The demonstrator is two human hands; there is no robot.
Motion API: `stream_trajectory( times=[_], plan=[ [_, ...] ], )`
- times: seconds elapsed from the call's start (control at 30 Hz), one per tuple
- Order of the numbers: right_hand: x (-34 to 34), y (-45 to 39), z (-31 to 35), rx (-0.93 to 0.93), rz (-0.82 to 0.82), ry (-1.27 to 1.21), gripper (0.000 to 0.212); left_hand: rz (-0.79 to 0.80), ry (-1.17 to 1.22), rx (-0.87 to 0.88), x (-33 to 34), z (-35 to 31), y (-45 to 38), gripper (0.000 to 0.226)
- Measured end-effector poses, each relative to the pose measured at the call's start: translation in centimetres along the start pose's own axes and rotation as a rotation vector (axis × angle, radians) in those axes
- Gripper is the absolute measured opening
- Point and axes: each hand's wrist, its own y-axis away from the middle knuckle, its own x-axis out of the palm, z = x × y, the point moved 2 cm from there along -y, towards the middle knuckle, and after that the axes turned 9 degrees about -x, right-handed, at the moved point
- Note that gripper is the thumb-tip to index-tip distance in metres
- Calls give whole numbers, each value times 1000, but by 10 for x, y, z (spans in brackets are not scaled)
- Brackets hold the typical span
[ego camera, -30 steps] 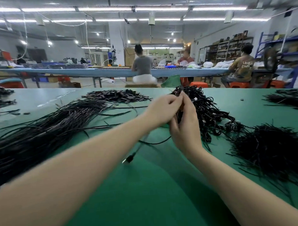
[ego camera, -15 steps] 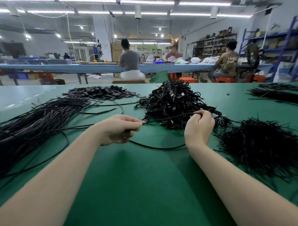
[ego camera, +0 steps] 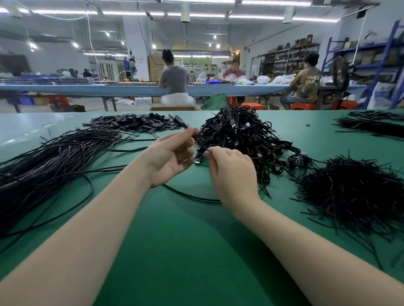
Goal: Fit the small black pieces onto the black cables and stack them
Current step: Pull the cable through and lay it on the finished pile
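Two hands are being held over the green tabletop (ego camera: 168, 257), head view. One black cable (ego camera: 188, 194) is being pinched by the left hand (ego camera: 171, 157) near its plug end; left grip narrow. Its other stretch is being pinched by the right hand (ego camera: 231, 172) beside the finished heap (ego camera: 239, 133). Loose cables (ego camera: 43, 165) are lying left, small black pieces (ego camera: 136, 123) beyond.
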Motion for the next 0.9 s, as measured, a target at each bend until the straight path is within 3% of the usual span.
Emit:
stream_trajectory(
  times=[0.13,0.27,0.33,0.37,0.43,0.5,0.57,0.67,0.8,0.9],
  plan=[
    [-2,-2,14,-103,42,-121,26,4,-173,-67,10,-7,3,37],
    [7,1,13,-93,261,-370,31,-34,140,23,2,-38,19,37],
    [11,4,2,27,349,-531,32,123,271,33,-9,-54,32,38],
    [12,4,-4,91,345,-577,34,219,218,-8,-12,-59,38,38],
    [10,3,-14,228,230,-611,43,314,-125,-154,-14,-57,45,33],
    [7,-2,-18,371,43,-663,50,260,-604,-329,-10,-41,43,25],
    [1,-9,-14,392,-87,-709,47,187,-777,-475,1,-25,37,34],
    [-3,-11,5,208,-67,-750,32,-5,-462,-344,5,-17,21,37],
    [9,-3,21,86,223,-848,22,-134,-140,-98,5,-32,16,39],
    [14,4,18,135,413,-902,24,-121,20,53,11,-47,19,40]
  ],
)
